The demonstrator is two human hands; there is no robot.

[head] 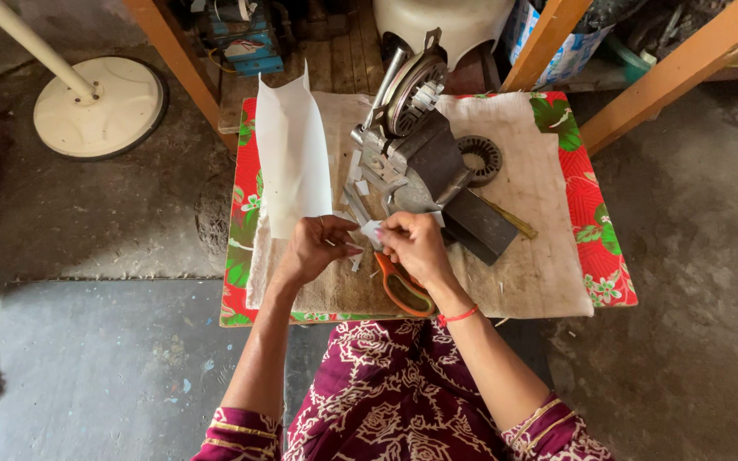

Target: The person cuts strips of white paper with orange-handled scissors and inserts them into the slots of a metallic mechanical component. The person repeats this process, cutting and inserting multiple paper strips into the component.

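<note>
- Small white paper piece (371, 230): pinched between the fingertips of both hands just above the low table (548, 282), so it is held taut at both ends.
- Left hand (316, 249): fingers curled closed on the left end of the piece; the wrist rests near the edge of the tall white sheet (292, 158), which stands curved on the table.
- Right hand (416, 248): closed on the piece's right end, with the orange-handled scissors (403, 288) tucked under the palm (blades hidden, so whether they are cutting cannot be told).
- Metal hand-cranked machine (416, 141): set at the table's middle, within reach; paper offcuts (360, 183) lie around its base.
- Ring-shaped slotted metal part (480, 158): beside the machine, apart from the hands.
- Beige cloth (540, 256): spread over a red floral cover (595, 222), giving a plain working surface.
</note>
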